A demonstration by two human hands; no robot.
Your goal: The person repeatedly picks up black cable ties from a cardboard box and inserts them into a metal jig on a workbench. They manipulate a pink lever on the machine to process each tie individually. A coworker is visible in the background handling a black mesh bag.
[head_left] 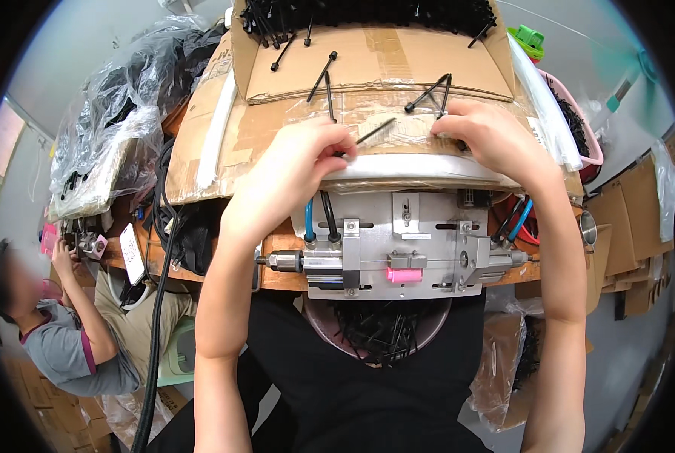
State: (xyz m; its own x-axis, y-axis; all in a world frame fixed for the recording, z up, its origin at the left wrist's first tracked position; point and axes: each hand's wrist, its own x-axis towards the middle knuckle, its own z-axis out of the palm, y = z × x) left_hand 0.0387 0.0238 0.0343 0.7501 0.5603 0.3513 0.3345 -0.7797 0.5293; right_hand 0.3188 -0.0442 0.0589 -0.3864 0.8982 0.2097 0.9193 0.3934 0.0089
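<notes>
On a dial centred on the view, the left hand (296,160) is at 11 o'clock, its thumb and forefinger pinched together, apparently on the end of a black rod (376,131) that points away toward 2 o'clock; a pinch like this probably leaves most of the rod free. The right hand (496,140) is at 2 o'clock, fingers curled down near a dark piece; I cannot tell whether they grip it.

More black rods lie on the cardboard at 12 and 1 o'clock, below a cardboard box (345,57) whose open front faces the person, presumably to keep its dark heap within reach. A white strip (428,167) runs along the near cardboard edge, perhaps as a cushion.

The metal fixture (375,210), with its pink block (404,275), sits at 4 o'clock, close to the body, while a tub (316,325) of rods is at 5 o'clock, seemingly placed to catch or store them
</notes>
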